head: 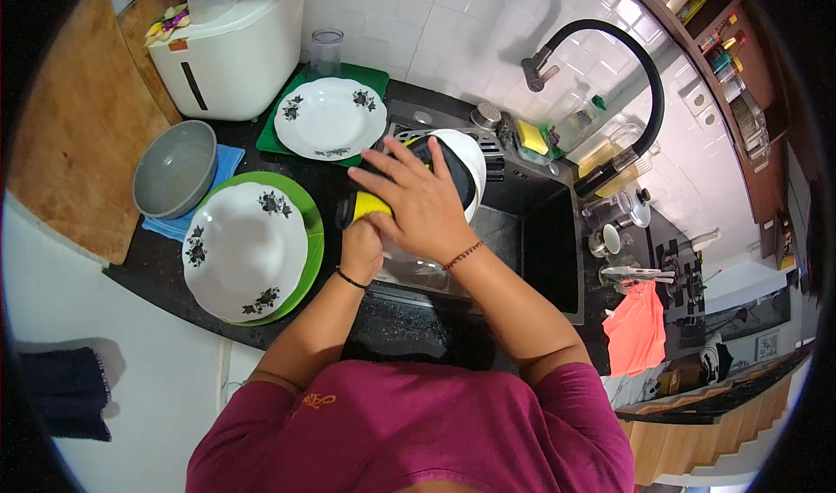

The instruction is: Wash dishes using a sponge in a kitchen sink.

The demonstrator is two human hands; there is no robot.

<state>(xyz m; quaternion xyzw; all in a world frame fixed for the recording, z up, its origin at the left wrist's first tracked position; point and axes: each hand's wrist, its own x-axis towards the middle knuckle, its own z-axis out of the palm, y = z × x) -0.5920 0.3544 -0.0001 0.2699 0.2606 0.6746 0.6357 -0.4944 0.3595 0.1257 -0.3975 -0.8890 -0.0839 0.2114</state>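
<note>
My left hand (361, 246) is closed around the edge of a black and yellow cloth (371, 205) by the sink's left side. Spread over that cloth is my right hand (418, 202), its fingers apart and its palm down. Part of the cloth lies against white dishware (475, 160), mostly hidden behind the right hand, so I cannot tell whether it is a bowl or a plate. Left of my hands, a white plate with dark floral prints (245, 258) rests on a green round plate (312, 258). Farther back, a similar floral plate (330, 119) lies on a green board (271, 139).
A grey bowl (175, 169) sits on a blue cloth (166, 227). A white container (225, 68) and a clear tumbler (326, 49) stand behind. Over the black sink (548, 251) arches a black faucet (653, 75). Glassware, a yellow sponge (532, 137) and a coral cloth (635, 330) are on the right.
</note>
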